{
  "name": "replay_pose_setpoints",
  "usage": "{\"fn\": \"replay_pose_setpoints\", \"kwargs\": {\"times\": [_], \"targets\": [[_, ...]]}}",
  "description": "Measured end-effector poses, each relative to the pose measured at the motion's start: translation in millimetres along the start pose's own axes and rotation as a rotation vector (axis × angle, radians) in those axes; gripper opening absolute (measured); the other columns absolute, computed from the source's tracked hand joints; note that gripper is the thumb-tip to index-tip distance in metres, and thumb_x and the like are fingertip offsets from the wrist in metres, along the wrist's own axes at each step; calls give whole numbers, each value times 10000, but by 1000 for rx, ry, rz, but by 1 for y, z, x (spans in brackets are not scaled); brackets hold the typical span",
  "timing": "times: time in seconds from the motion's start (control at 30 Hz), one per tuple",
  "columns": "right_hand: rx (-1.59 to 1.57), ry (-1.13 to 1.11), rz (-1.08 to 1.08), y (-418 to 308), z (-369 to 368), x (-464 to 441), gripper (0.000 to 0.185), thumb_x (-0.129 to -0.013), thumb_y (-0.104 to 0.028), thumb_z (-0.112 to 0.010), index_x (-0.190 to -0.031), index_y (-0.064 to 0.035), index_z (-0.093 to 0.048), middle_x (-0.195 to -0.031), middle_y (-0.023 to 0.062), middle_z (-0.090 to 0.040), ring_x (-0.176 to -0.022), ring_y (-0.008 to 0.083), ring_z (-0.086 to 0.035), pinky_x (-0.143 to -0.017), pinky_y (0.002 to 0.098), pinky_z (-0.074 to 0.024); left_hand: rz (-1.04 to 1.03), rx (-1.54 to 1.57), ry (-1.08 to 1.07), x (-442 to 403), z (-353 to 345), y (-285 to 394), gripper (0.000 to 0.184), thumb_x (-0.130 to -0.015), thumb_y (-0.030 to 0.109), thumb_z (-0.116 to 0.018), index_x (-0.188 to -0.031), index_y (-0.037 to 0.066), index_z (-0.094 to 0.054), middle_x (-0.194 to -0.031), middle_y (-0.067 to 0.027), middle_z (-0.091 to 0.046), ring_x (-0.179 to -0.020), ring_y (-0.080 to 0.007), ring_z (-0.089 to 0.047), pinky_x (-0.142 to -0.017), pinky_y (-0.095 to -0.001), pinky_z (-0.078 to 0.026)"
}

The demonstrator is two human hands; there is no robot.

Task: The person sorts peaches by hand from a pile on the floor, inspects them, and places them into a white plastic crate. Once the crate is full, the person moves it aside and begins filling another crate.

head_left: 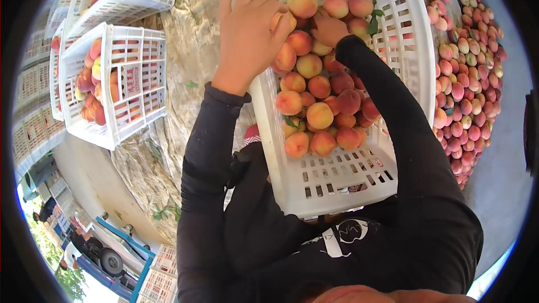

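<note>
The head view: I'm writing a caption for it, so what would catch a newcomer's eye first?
Probably the white crate of red and yellow peaches at upper centre, with the left hand around one peach and the right hand reaching among the others. Next might come the long heap of peaches down the right side. Other white crates holding fruit stand at upper left.

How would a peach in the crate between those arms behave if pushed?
A peach would probably roll readily, since it looks nearly round. Neighbouring fruit crowded around it would likely check it quickly, though. Its ripe-looking yellow and red skin suggests it might bruise if pressed hard.
</note>
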State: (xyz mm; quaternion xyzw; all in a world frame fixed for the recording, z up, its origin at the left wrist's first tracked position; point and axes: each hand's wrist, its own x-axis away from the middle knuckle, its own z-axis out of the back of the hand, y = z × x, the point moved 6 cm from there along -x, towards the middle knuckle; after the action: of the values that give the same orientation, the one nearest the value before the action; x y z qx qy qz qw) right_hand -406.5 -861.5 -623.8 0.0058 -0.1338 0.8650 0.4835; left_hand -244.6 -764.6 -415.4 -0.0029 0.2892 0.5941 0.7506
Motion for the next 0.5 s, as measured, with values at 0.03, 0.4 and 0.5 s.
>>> {"fn": "replay_pose_setpoints", "kwargs": {"times": [0.03, 0.4, 0.5], "targets": [[-184, 104, 84, -5, 15, 10, 318, -876, -289, -526, -1038, -45, -649, -1234, 155, -533, -1005, 332, -618, -791, 437, -531, -3, -14, 2, 0, -1, -1, 156, -848, 258, -617, -901, 131, -690, -1036, -28, -681, -1082, -231, -572, -1100, -495, -226], [-205, 192, 320, -85, 30, 89, 510, -814, -373, -634, -1236, -94, -562, -1271, 160, -509, -1254, 331, -412, -976, 449, -418, -15, -67, -13, 1, -3, -3, 144, -846, 249, -610, -891, 135, -686, -1026, -10, -679, -1082, -218, -567, -1101, -487, -218], [-255, 206, 428, -85, 37, 99, 526, -804, -338, -644, -1257, -94, -532, -1293, 151, -499, -1197, 324, -471, -962, 461, -422, -4, -80, -14, 0, -2, -3, 139, -844, 246, -610, -888, 137, -684, -1014, -3, -678, -1074, -210, -568, -1098, -485, -228]]}}
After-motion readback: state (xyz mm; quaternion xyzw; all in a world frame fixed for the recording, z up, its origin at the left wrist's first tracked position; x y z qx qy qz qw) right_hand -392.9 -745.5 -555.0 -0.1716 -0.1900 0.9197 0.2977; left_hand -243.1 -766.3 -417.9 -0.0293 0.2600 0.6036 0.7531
